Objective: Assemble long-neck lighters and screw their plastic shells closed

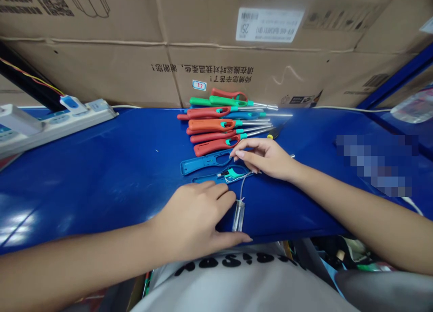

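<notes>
My left hand (199,212) is palm down near the table's front edge, thumb spread away from the fingers, which reach over the lower blue lighter shell half (199,179). A green trigger (233,172) sits in that half. A thin tube runs from it to a clear fuel tank (238,215) beside my left hand, between thumb and fingers. My right hand (262,157) has its thumb and index finger closed at the loop end of the upper blue lighter shell half (199,163). Its other fingers curl over the lower lighter's nozzle, hiding part of it.
Several red, orange and green lighters (216,124) lie stacked behind the shell halves on the blue table (135,176). A white power strip (61,122) stands at left. Cardboard boxes (128,72) form the back wall. A clear plastic container (412,106) is at far right.
</notes>
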`<act>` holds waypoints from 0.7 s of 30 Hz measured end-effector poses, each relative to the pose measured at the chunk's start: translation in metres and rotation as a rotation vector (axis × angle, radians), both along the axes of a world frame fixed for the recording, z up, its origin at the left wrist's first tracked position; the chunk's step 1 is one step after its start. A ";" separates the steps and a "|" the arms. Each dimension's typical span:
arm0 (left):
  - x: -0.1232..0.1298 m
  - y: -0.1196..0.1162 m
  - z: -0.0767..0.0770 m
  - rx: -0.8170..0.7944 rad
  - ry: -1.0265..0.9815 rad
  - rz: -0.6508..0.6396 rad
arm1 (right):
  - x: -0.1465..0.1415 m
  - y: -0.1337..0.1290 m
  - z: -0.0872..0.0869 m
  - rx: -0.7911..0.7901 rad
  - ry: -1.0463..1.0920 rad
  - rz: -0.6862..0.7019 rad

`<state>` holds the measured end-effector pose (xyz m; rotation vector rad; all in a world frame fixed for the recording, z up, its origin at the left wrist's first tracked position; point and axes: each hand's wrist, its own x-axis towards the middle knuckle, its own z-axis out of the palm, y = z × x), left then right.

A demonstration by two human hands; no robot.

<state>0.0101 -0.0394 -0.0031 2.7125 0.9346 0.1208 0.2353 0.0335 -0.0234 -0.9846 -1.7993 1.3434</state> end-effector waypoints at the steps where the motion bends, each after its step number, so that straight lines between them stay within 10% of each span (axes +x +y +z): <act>1: 0.001 -0.001 0.000 -0.010 0.001 0.008 | 0.000 0.000 0.000 0.000 0.001 0.001; 21: -0.023 0.030 0.017 0.016 -0.046 0.199 | 0.004 0.001 -0.001 -0.007 0.022 -0.009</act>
